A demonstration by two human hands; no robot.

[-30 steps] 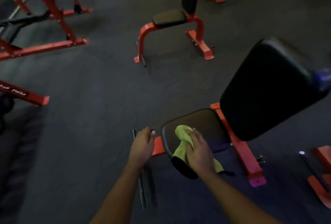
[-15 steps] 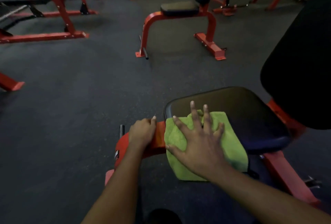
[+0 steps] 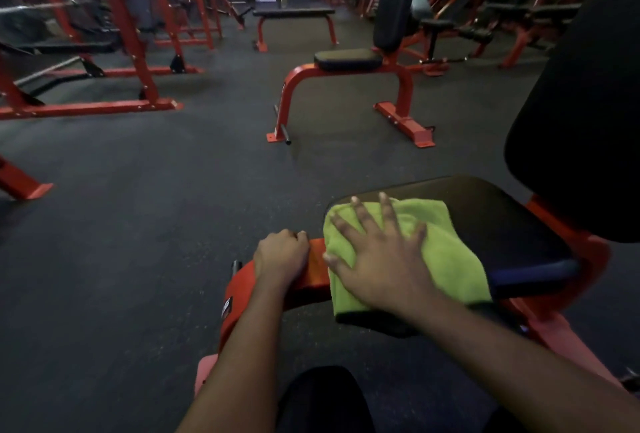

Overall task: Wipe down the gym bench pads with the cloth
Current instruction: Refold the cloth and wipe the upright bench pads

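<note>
Your right hand (image 3: 384, 259) is lying flat with fingers spread wide, pressing the green cloth (image 3: 446, 252) onto the black seat pad (image 3: 502, 218); the cloth is draping over the pad's near edge under your palm. Your left hand (image 3: 282, 254), just beside it, is curling closed over the red frame (image 3: 311, 266). The back pad (image 3: 581, 114) is rising beyond your right hand.

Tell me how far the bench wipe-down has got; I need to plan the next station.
Done: nothing shows as finished. In hand: the right hand presses the green cloth flat on the seat pad; the left hand grips the red frame. Left: the back pad.
</note>
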